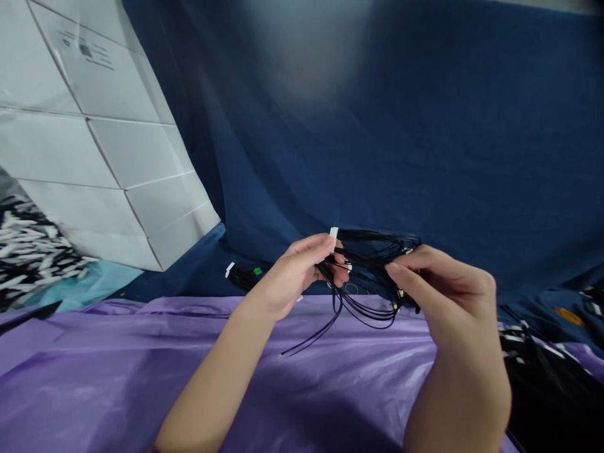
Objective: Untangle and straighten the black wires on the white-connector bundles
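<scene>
A coiled bundle of thin black cables (370, 308) is held up between both hands, above a purple sheet. My left hand (306, 267) is closed on the bundle's left end, its thumb beside a white connector (333, 236). Two loose cable ends hang down to the left below that hand. On the other side, my right hand (438, 283) pinches the loops at their right end. Small pale pieces show among the cables near the right fingers, too small to make out. Behind my left wrist lies another black cable bundle (240, 277) with a white end.
Purple sheeting (189, 365) covers the near surface. Stacked white boxes (108, 138) stand at the left, with a heap of black-and-white pieces (38, 251) beside them. A dark blue cloth (401, 126) hangs behind. More black cables (542, 358) lie at the right near a yellow-orange ring (569, 316).
</scene>
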The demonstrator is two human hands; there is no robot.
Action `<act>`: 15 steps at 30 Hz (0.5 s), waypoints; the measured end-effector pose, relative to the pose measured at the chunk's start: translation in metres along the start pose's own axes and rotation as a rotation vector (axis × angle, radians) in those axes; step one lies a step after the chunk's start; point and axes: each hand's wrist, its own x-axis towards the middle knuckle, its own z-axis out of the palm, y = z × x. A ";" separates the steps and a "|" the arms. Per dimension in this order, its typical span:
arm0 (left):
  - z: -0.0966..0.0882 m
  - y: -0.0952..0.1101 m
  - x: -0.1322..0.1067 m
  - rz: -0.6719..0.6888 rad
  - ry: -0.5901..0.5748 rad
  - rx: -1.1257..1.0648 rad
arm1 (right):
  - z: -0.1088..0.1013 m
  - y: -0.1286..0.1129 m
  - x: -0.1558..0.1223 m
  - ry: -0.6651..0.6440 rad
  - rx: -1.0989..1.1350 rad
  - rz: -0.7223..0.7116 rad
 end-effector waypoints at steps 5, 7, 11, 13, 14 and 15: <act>-0.002 0.000 0.001 0.006 0.006 -0.052 | 0.002 0.003 0.003 0.224 0.159 -0.083; -0.004 -0.001 0.002 0.000 -0.004 -0.077 | 0.000 0.003 0.007 0.343 0.448 -0.059; -0.005 -0.001 0.002 -0.034 -0.015 -0.140 | -0.007 0.003 0.013 0.390 1.046 -0.035; -0.003 -0.001 0.002 -0.054 -0.002 -0.189 | -0.007 0.006 0.014 0.398 1.210 -0.116; -0.002 -0.001 0.002 -0.063 0.005 -0.213 | -0.007 0.008 0.014 0.399 1.257 -0.156; -0.001 -0.001 0.002 -0.069 0.011 -0.234 | -0.006 0.011 0.013 0.401 1.276 -0.190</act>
